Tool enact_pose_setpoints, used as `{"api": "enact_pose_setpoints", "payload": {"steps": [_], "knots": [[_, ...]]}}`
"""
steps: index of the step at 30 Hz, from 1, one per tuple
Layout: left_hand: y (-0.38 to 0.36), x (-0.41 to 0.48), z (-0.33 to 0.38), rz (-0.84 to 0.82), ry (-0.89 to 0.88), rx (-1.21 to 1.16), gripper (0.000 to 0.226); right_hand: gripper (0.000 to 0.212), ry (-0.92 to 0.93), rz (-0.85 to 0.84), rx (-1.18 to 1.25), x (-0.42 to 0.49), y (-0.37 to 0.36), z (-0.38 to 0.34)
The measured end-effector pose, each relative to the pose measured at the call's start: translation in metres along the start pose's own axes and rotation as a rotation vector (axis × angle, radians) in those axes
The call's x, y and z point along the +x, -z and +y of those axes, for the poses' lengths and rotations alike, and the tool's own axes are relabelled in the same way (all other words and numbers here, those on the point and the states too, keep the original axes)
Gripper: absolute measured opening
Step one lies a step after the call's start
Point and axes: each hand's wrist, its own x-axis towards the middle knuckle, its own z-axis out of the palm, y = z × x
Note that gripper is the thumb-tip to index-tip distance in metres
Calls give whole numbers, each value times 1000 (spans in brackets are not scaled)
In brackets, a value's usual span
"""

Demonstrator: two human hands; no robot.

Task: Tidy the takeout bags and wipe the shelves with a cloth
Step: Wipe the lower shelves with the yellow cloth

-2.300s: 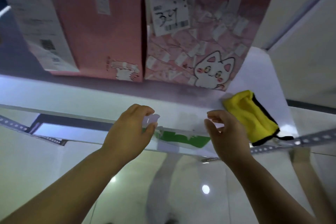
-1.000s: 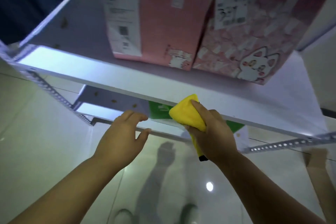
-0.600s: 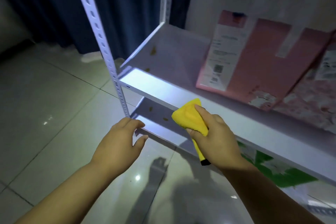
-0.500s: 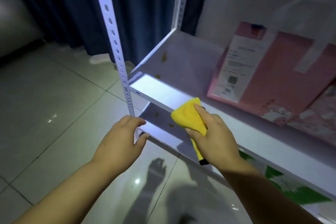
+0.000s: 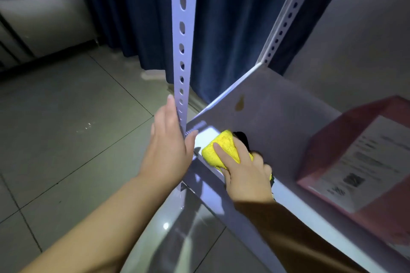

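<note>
R hand [image 5: 245,175] grip: cloth [image 5: 221,150] on shelf [image 5: 277,113]

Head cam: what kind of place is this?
Probably a shop's back room or takeout pickup area, not certain. Clues: a bare metal shelf on a perforated post, a pink bag with a printed order label, tiled floor, dark curtain.

Yellow cloth [image 5: 223,149] on shelf [image 5: 281,117] corner

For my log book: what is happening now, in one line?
right hand: presses cloth on shelf corner | left hand: on post | stain: unwiped
</note>
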Motion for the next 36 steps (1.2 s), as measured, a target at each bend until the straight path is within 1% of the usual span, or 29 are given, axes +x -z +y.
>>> {"api": "enact_pose_setpoints", "payload": {"steps": [2, 5, 6, 8, 9, 10, 12, 13, 16, 17, 19, 21, 23, 25, 28, 30, 32, 34, 36], "knots": [[-3, 12, 1, 13, -5, -55, 71, 61, -39, 29, 3, 18, -4, 1], [-9, 23, -1, 33, 20, -113, 60, 57, -181, 128, 11, 55, -2, -1], [-11, 25, -2, 45, 25, -114, 55, 55, -200, 109, -14, 67, -1, -2], [-13, 27, -3, 59, 25, -130, 48, 54, -201, -9, -12, 84, 0, -2], [-14, 28, -4, 56, 18, -129, 47, 54, -200, -18, -12, 87, -1, -4], [-14, 29, -5, 51, 3, -120, 47, 52, -193, 8, -24, 85, -2, -4], [-15, 29, -8, 40, -24, -102, 45, 39, -194, 63, 22, 73, 0, -10], [-15, 30, -9, 37, -35, -101, 44, 39, -172, 54, 63, 63, 1, -12], [-13, 30, -11, 19, -65, -100, 43, 49, 109, 1, 56, 33, 0, -9], [-12, 30, -11, 9, -75, -99, 44, 50, 159, -17, 86, 29, 3, -3], [-12, 31, -14, -5, -89, -93, 45, 53, 167, -50, 159, 33, 3, 8], [-14, 32, -17, -3, -107, -87, 47, 54, 97, -12, 107, 47, -3, 18], [-16, 33, -20, 9, -138, -58, 56, 50, -84, 72, 42, 77, -4, 31], [-21, 35, -22, 52, -193, 7, 68, 48, -262, 110, 45, 113, -4, 44], [-26, 34, -24, 111, -268, 46, 72, 48, -455, 57, 85, 160, 0, 51], [-26, 34, -25, 148, -294, 46, 74, 51, -504, 38, 86, 171, 0, 46], [-26, 33, -24, 169, -284, 43, 76, 52, -421, 59, 70, 163, 0, 35], [-27, 31, -24, 163, -268, 56, 81, 49, -229, 87, 50, 140, -1, 24], [-28, 28, -26, 143, -272, 84, 82, 47, -36, 111, 91, 110, -1, 13]]}}
